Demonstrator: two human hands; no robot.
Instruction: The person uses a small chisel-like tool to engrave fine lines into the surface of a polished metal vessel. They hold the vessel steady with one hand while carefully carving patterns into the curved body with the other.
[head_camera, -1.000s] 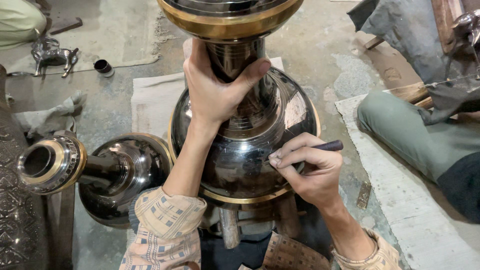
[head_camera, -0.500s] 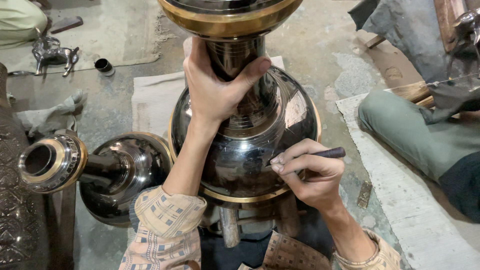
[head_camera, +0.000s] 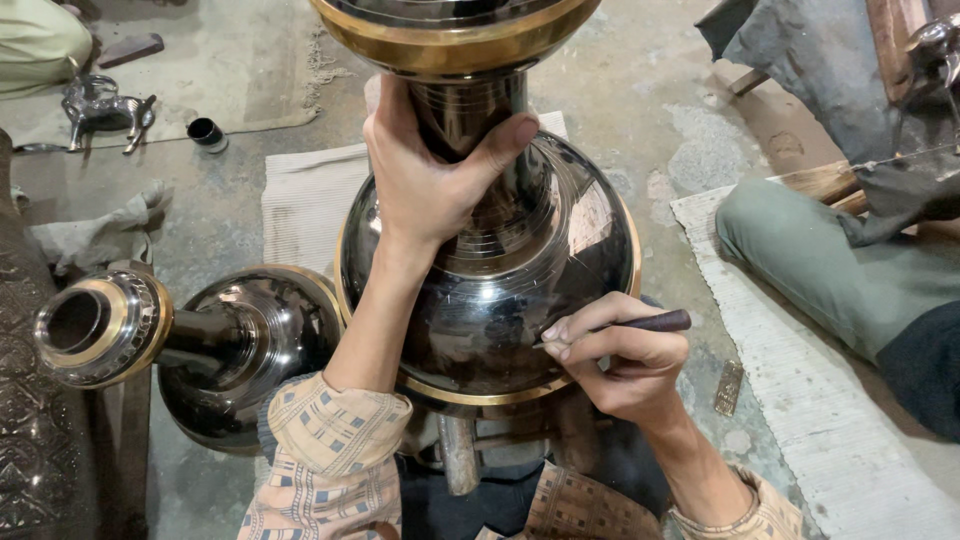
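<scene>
In the head view, a large polished dark metal vase (head_camera: 500, 290) with brass bands stands upright in the middle of the frame, its round body resting on a low stand between the person's knees and its brass-rimmed mouth rising toward the camera at the top edge. The left hand (head_camera: 425, 185) is wrapped around the vase's narrow neck, fingers curled on the far side and the thumb pressed across the front, gripping it firmly. The right hand (head_camera: 625, 365) sits low against the right side of the vase's belly, with thumb and fingertips pinched together on a slim dark engraving tool (head_camera: 640, 323); the tool's tip touches the shiny surface just above the lower brass band, while its handle points out to the right. Both forearms wear sleeves of a tan patterned fabric. To the left, a second vase (head_camera: 200, 345) of the same kind lies on its side on the concrete floor, its open brass mouth facing left, its body just beside the left sleeve. Farther back on the left, a small silver animal figurine (head_camera: 100, 105) rests on a mat, with a small dark cup (head_camera: 207, 132) near it. At the right, another person's green-clad leg (head_camera: 830, 265) lies on a woven mat (head_camera: 800, 400), well apart from the hands.
</scene>
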